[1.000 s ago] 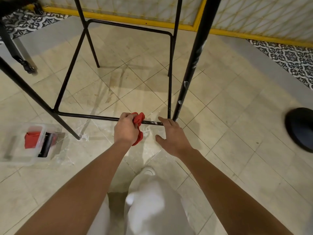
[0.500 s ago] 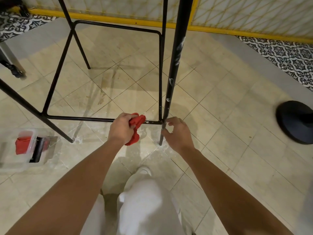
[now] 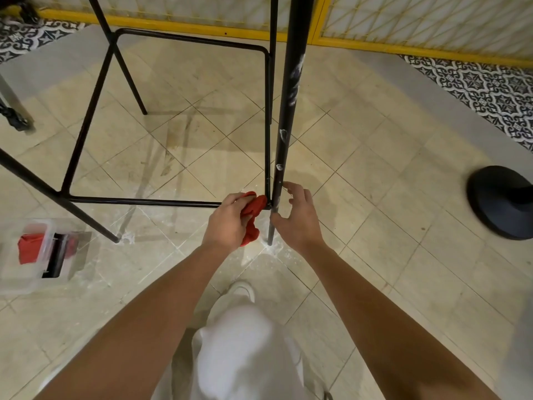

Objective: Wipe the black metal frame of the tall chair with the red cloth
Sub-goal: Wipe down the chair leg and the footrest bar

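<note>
Above tiles (image 3: 346,168), red cloth (image 3: 254,208) bunched under left fingers (image 3: 230,201)

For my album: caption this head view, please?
Left hand presses red cloth on chair's lower bar; right hand beside its leg.
</note>
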`<state>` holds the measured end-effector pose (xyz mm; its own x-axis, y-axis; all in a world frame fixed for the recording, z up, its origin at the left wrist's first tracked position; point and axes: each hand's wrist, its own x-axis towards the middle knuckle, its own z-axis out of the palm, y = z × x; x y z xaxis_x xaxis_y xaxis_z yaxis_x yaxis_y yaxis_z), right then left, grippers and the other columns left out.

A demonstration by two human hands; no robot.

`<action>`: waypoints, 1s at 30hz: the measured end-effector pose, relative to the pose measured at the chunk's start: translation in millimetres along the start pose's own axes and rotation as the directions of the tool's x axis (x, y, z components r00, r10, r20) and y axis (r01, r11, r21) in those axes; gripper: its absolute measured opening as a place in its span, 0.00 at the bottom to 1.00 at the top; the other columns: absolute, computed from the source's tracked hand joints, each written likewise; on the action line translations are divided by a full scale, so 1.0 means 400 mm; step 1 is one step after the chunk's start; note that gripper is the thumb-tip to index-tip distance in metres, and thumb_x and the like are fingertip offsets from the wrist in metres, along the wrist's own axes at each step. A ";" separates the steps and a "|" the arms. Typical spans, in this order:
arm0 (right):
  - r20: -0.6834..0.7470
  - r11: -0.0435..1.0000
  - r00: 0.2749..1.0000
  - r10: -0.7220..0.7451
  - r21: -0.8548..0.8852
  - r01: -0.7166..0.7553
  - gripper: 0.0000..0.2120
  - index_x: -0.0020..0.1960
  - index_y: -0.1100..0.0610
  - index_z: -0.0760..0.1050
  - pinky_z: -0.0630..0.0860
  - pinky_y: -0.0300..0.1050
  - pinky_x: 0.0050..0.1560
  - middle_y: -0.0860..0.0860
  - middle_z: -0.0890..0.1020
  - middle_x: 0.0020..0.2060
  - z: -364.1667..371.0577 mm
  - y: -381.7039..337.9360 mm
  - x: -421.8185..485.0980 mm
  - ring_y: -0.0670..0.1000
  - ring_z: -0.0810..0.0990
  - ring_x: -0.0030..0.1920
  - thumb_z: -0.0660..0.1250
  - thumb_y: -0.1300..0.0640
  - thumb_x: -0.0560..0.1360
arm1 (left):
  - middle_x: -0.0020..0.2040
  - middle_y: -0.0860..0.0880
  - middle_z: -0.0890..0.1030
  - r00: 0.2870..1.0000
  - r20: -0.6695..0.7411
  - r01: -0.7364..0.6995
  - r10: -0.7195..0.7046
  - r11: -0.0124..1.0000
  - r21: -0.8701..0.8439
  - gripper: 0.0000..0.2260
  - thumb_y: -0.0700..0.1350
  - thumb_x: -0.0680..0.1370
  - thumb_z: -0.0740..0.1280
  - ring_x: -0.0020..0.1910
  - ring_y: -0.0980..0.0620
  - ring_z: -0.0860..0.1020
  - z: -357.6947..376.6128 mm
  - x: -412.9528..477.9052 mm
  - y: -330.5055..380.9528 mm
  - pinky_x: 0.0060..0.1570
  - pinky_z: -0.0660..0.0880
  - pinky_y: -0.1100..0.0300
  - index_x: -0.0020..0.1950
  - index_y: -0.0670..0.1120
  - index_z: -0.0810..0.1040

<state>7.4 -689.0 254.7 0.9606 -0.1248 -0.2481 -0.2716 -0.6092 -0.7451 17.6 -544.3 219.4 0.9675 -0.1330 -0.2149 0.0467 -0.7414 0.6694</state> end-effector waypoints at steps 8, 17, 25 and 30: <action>0.034 1.000 0.999 0.009 -0.022 -0.008 0.34 0.71 0.53 0.61 0.69 0.42 0.61 0.50 0.65 0.68 -0.002 0.007 -0.002 0.51 0.68 0.66 0.69 0.63 0.69 | 0.66 0.49 0.73 0.993 -0.081 0.084 -0.082 0.996 0.020 0.17 0.37 0.79 0.62 0.61 0.47 0.74 -0.026 -0.002 -0.012 0.62 0.68 0.59 0.67 0.47 0.74; 0.043 0.999 0.998 0.035 -0.024 -0.034 0.32 0.71 0.54 0.62 0.68 0.41 0.60 0.51 0.65 0.67 0.001 0.017 -0.008 0.52 0.69 0.66 0.70 0.62 0.70 | 0.66 0.47 0.73 1.000 -0.019 -0.012 0.014 0.993 0.121 0.18 0.40 0.79 0.63 0.58 0.44 0.76 0.009 0.008 0.034 0.55 0.71 0.59 0.69 0.46 0.72; 0.055 0.998 0.996 0.063 0.009 -0.064 0.31 0.71 0.53 0.62 0.66 0.39 0.59 0.50 0.64 0.68 -0.011 0.018 -0.007 0.51 0.68 0.67 0.69 0.61 0.71 | 0.70 0.53 0.71 0.991 -0.011 -0.128 0.131 0.984 0.125 0.24 0.35 0.76 0.62 0.63 0.49 0.74 0.011 -0.011 0.025 0.58 0.72 0.59 0.69 0.53 0.72; 0.048 0.998 0.997 0.068 0.008 -0.068 0.31 0.71 0.54 0.62 0.69 0.43 0.63 0.51 0.64 0.68 -0.031 0.025 -0.009 0.52 0.68 0.66 0.69 0.60 0.72 | 0.63 0.51 0.77 0.979 -0.011 -0.199 0.203 0.970 0.138 0.21 0.33 0.75 0.62 0.58 0.48 0.77 -0.006 0.006 0.012 0.57 0.75 0.56 0.61 0.52 0.80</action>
<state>1.8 -704.5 255.9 0.9362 -0.1283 -0.3273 -0.3370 -0.5930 -0.7313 20.9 -546.6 223.7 0.9595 -0.2736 -0.0671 -0.1819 -0.7836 0.5940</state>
